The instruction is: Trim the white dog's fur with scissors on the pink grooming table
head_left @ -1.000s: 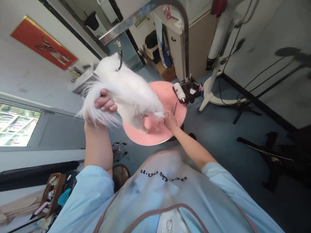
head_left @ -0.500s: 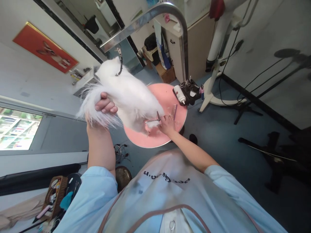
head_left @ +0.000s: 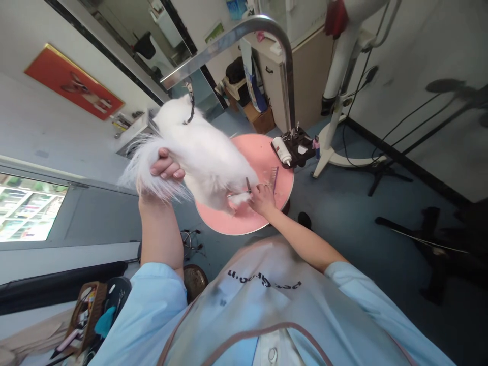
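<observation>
A fluffy white dog [head_left: 206, 147] stands on a round pink grooming table [head_left: 221, 221], its head turned away and a dark loop [head_left: 191, 109] round its neck. My left hand [head_left: 166, 165] is closed around the dog's long-haired tail [head_left: 141, 162], holding it out to the left. In my right hand [head_left: 263, 199] is a pair of scissors [head_left: 248, 185], their blades spread beside the fur at the dog's rear end. White fur partly covers the lower blade. A comb [head_left: 274, 175] lies on the table just beyond my right hand.
A curved metal grooming arm [head_left: 288, 76] rises over the table. Attached near its base is a black tool tray [head_left: 299, 145] with a white bottle [head_left: 281, 151]. A white wheeled stand [head_left: 331, 132] is at the right, and a round stool [head_left: 195, 282] below left.
The whole view has shifted slightly downward in the picture. The scissors and my right hand have moved only a little at the dog's rear; my left hand keeps its hold on the tail.
</observation>
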The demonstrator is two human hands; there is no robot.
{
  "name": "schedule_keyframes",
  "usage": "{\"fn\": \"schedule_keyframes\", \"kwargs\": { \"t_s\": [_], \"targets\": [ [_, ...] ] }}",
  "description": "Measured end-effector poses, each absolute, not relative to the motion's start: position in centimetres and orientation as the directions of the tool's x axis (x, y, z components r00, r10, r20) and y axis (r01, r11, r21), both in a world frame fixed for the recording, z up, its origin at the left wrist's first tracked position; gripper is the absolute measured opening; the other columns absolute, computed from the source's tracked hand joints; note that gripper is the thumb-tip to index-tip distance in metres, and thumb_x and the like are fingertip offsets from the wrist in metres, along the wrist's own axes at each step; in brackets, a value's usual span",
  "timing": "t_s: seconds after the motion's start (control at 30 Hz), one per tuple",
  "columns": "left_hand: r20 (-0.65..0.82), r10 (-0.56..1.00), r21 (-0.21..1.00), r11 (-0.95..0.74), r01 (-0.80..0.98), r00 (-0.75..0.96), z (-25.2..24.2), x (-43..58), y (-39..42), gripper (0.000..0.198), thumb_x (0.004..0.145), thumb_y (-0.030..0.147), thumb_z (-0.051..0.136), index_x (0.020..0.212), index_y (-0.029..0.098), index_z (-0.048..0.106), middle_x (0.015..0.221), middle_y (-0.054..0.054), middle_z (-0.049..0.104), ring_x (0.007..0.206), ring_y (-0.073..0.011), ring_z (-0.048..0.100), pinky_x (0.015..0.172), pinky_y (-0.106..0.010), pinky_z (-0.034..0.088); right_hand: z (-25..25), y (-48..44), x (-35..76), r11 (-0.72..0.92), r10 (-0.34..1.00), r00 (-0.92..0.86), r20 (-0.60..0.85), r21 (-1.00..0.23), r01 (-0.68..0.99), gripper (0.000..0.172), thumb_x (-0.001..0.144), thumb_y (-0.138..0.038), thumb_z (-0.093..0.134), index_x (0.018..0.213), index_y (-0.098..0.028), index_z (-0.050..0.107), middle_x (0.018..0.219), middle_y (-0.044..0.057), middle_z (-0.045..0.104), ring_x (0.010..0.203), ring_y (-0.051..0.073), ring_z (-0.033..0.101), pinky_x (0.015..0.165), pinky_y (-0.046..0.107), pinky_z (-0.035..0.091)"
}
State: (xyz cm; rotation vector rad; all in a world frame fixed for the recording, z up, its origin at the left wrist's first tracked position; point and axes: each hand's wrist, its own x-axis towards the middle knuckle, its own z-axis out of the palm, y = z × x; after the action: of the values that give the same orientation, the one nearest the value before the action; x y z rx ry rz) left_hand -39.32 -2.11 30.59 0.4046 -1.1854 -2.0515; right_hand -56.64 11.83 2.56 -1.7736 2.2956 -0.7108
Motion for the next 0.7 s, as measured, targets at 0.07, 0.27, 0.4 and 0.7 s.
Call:
{"fn": "schedule_keyframes", "kwargs": {
  "t_s": [0.07,0.27,0.4,0.7],
  "targets": [
    [0.092,-0.715,0.841,-0.318,0.439,-0.693,30.5,-39.3,-2.1,0.023,0.086,0.025,0.071,0.093,0.019,0.050,0.045,0.016,0.036,0.041,-0.0026,0.038,0.052,-0.021,0.036,2.8,12.0,-56.8,0.187,-0.953,-0.273,0.132,-0.450,-0.873,0.034,0.098,-0.017,0.044,0.124,-0.013,0.065,0.111,0.017,0.066,0.100,0.030,0.059,0.091,0.040,0.040],
    [0.057,-0.753,0.845,-0.313,0.433,-0.655,30.6,-39.2,-1.9,0.013,0.089,0.023,0.062,0.093,0.018,0.051,0.046,0.015,0.037,0.041,-0.0026,0.040,0.053,-0.021,0.037,3.5,12.6,-57.2,0.204,-0.962,-0.263,0.078,-0.437,-0.876,0.035,0.100,-0.019,0.042,0.127,-0.012,0.064,0.112,0.018,0.065,0.101,0.030,0.058,0.091,0.040,0.040],
    [0.084,-0.760,0.837,-0.297,0.459,-0.644,30.5,-39.1,-2.3,0.011,0.091,0.023,0.060,0.095,0.018,0.052,0.047,0.015,0.037,0.043,-0.0023,0.041,0.054,-0.020,0.037,4.0,12.2,-57.2,0.199,-0.949,-0.284,0.135,-0.440,-0.876,0.033,0.098,-0.024,0.050,0.126,-0.012,0.063,0.114,0.019,0.064,0.106,0.032,0.056,0.098,0.045,0.038],
    [0.080,-0.780,0.861,-0.260,0.437,-0.621,30.9,-39.9,-2.4,0.005,0.097,0.021,0.055,0.096,0.017,0.057,0.051,0.012,0.035,0.046,-0.0023,0.041,0.058,-0.020,0.038,4.8,12.9,-58.3,0.174,-0.960,-0.250,0.124,-0.436,-0.883,0.035,0.097,-0.027,0.051,0.125,-0.010,0.061,0.117,0.021,0.063,0.106,0.032,0.056,0.095,0.044,0.039]
  ]
}}
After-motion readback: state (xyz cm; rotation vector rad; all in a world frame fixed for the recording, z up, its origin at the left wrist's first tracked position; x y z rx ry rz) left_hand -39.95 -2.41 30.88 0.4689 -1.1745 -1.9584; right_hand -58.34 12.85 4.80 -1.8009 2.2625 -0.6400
